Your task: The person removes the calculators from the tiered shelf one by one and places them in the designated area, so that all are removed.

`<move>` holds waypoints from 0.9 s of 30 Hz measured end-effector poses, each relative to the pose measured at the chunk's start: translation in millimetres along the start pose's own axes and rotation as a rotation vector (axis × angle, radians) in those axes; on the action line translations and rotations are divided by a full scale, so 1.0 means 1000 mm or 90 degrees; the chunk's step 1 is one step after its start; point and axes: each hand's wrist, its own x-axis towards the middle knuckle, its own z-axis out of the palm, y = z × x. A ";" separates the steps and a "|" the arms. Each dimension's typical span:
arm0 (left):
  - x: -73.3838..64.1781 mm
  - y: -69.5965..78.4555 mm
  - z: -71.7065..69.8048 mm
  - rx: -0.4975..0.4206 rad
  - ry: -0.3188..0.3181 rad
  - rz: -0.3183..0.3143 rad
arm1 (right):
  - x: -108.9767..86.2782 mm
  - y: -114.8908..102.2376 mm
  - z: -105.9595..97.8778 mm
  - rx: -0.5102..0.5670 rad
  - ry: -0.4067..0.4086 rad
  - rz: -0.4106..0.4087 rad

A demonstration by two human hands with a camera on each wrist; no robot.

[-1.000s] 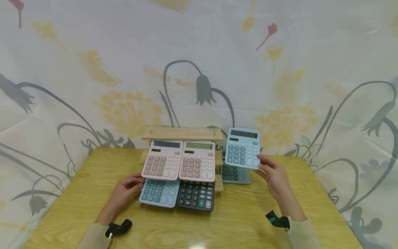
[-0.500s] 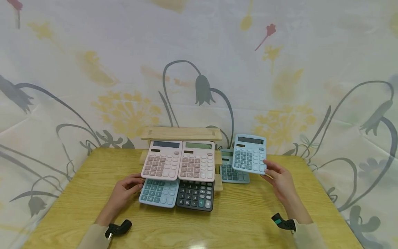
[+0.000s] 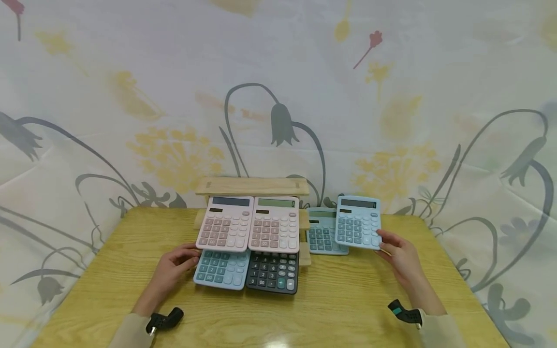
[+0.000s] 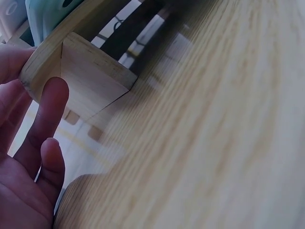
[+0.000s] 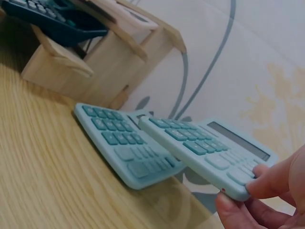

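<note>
My right hand [image 3: 401,256] pinches the lower right corner of a light blue calculator [image 3: 358,222], held tilted with its keys facing me. A second blue calculator [image 3: 321,241] is behind and left of it, partly hidden, its lower edge at the table. At the left, my left hand [image 3: 174,266] holds the edge of a tiered wooden rack [image 4: 95,76] between thumb and fingers. Two pink calculators [image 3: 273,224] lean side by side on the rack's upper tier. Below them sit a blue calculator [image 3: 222,270] and a black calculator [image 3: 271,273], their tops hidden.
The rack's top board [image 3: 252,186] runs along the back, near a patterned cloth backdrop [image 3: 278,58]. A yellow wood-grain table [image 3: 330,299] stretches under everything. Black wrist-worn devices [image 3: 165,319] show at both sleeves.
The right hand has carried its blue calculator right and downward, showing more of the calculator behind it. The left hand keeps its place at the rack.
</note>
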 end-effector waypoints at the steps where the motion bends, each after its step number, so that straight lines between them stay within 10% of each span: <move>1: 0.000 -0.001 -0.001 -0.001 -0.002 0.005 | 0.000 0.001 -0.001 -0.004 0.003 0.004; 27: -0.001 0.001 0.000 0.007 -0.002 0.010 | 0.004 0.014 -0.029 -0.073 0.037 0.055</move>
